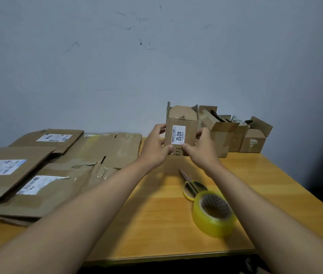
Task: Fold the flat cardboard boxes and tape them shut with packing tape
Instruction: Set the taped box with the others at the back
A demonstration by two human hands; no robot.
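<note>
Both hands up at frame centre on a small brown cardboard box [180,133] with a white label reading "4012". Box stands upright, top flaps open and pointing up, one rounded flap visible at the back. Whether it rests on the bench or is lifted off it — cannot tell.

Left hand [155,148]: grip closed on the box's left side, fingers wrapped over the left edge, thumb at the lower front. Right hand [201,148]: grip closed on the right side, thumb tip at the lower front edge near the left thumb.

Yellow wooden bench [156,224] carries everything:
- Roll of clear yellowish packing tape [214,213], lower right of centre, lying tilted, core facing up.
- Yellow-handled scissors [191,185] just beyond the tape roll, blades shut, tips pointing toward the box; handles touch or sit just under the roll.
- Stack of flattened brown cardboard boxes [58,171] with white shipping labels — fills the left of the frame, overlapping, some overhanging the bench's left edge.
- Cluster of small folded brown boxes [235,133] with flaps open, right of the held box, against the grey-blue wall [156,56].
</note>
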